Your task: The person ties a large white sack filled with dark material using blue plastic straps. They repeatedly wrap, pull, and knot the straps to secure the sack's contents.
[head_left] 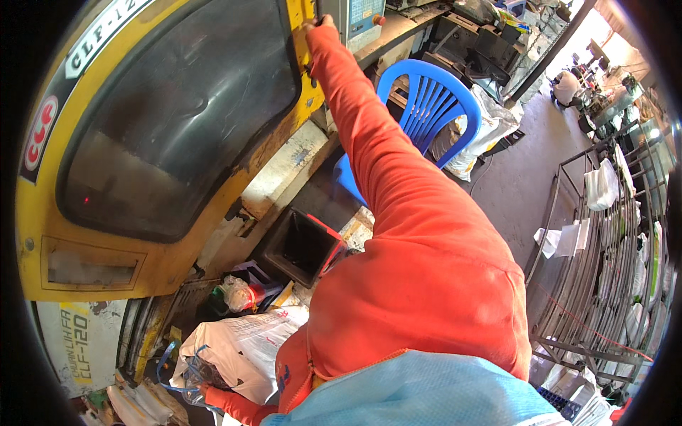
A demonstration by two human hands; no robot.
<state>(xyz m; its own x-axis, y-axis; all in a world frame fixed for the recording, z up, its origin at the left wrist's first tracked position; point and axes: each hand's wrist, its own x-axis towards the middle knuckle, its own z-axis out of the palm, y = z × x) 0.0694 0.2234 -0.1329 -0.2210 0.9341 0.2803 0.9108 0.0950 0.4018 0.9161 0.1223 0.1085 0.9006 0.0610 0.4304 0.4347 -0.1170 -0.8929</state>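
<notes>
My right arm, in an orange-red sleeve, reaches far up to the edge of a yellow machine door (pixel 167 266). There my right hand (pixel 320 25) is closed round the dark upright door handle (pixel 317 8). A large dark window (pixel 177 135) fills most of the door. At the lower left, my left hand (pixel 206 392) is beside a clear plastic bag (pixel 202 370) and a blue strap (pixel 165 362). Its fingers blend into the bag, so its grip does not show. A big pale sack (pixel 241 348) stands behind that bag.
A blue plastic chair (pixel 433 96) stands beyond my arm, near a control panel (pixel 364 18). Below the door is a dark open bin (pixel 302 248). Metal racks (pixel 575 284) line the right side. Another person (pixel 566 86) crouches far off on the grey floor (pixel 522 163).
</notes>
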